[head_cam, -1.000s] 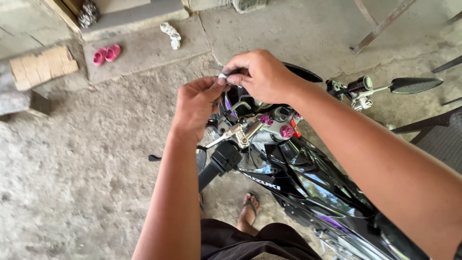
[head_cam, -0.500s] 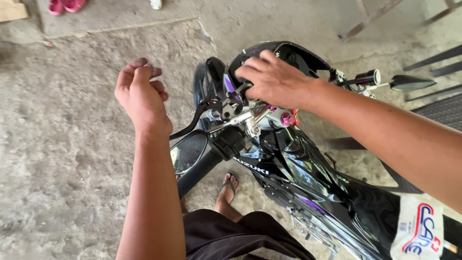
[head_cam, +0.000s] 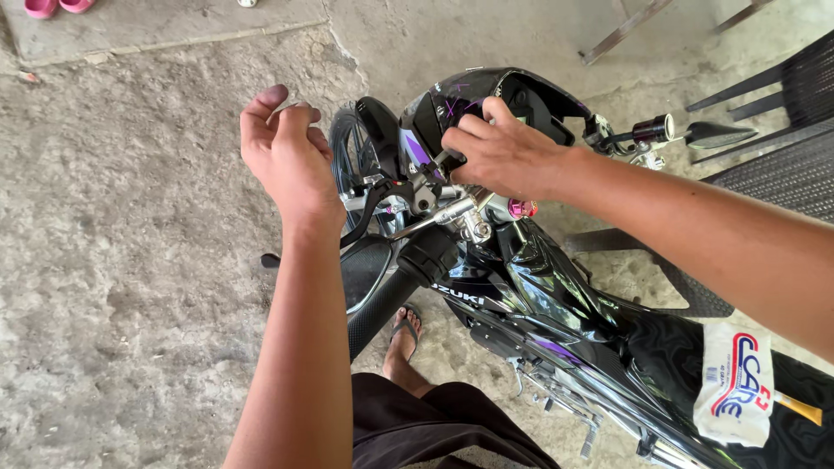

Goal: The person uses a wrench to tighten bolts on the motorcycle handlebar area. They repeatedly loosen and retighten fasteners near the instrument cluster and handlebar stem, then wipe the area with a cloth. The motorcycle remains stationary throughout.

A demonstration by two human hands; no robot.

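Note:
A black and purple motorcycle stands on rough concrete, its handlebar toward me. My right hand rests on the head cover beside the left brake lever. Its thumb and fingers pinch a small dark tool or part there. My left hand is raised clear of the bike, left of the front wheel, with its back toward me. Its fingers are curled and the tips pinched together; I cannot make out anything in them. The left grip points at me.
A mirror sticks out on the far handlebar end. A black mesh chair and metal legs stand at the right. Pink slippers lie far left. My sandalled foot is under the bike. A white packet lies on the seat.
My hands have parted: the left one drew away to the left and rose, while the right one came down onto the head cover. The view shifted toward the bike's front.

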